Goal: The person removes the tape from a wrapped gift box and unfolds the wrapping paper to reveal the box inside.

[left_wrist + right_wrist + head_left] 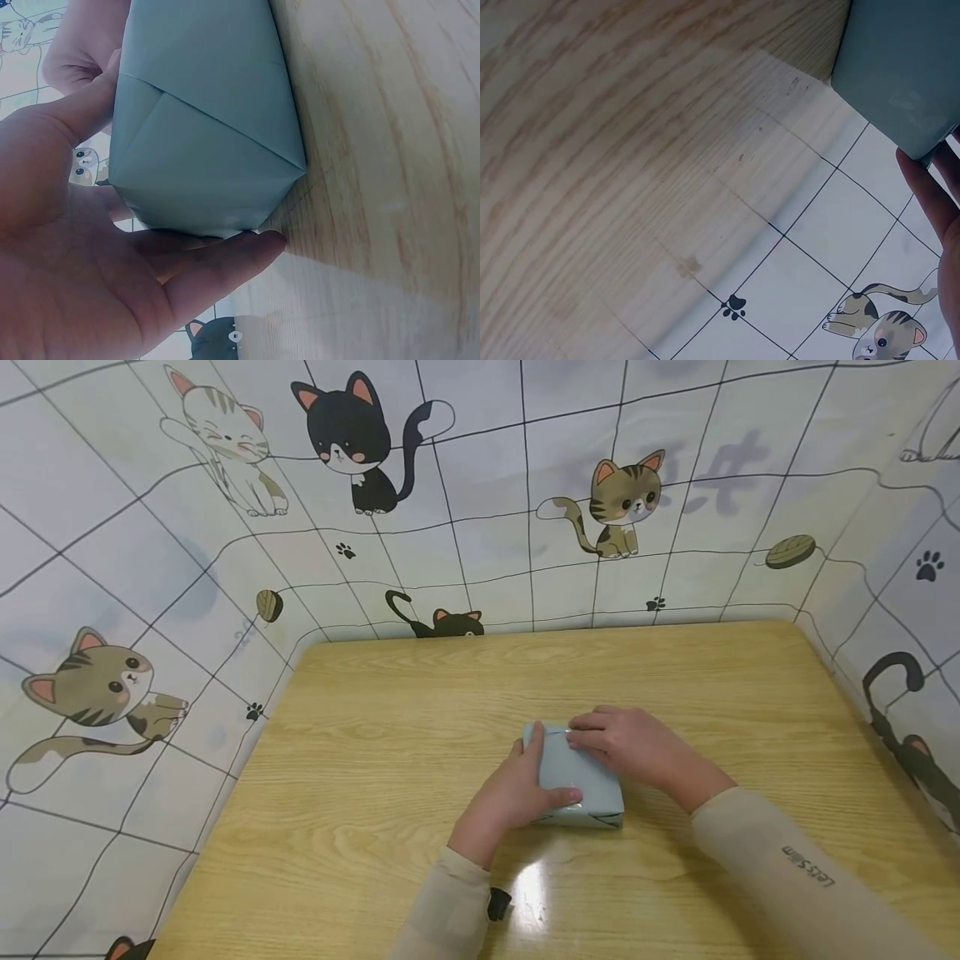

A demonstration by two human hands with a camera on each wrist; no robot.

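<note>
A small box wrapped in pale blue-green paper (579, 770) lies flat on the wooden table, its near end showing folded paper flaps. My left hand (513, 789) holds it from the left: the thumb lies over its top near the front, the fingers reach along its left side. Seen from the left wrist, creased diagonal folds mark one face of the wrapped box (202, 142), and fingers run along its edge. My right hand (630, 743) rests its extended fingertips on the top at the far right corner. From the right wrist, fingers (922, 184) touch a corner of the wrapping.
The wooden table (360, 760) meets a back wall (487, 560) covered in a cat-and-grid print, which continues along both sides. A small black object (498, 903) sits by the left sleeve. Light glares off the tabletop in front of the box.
</note>
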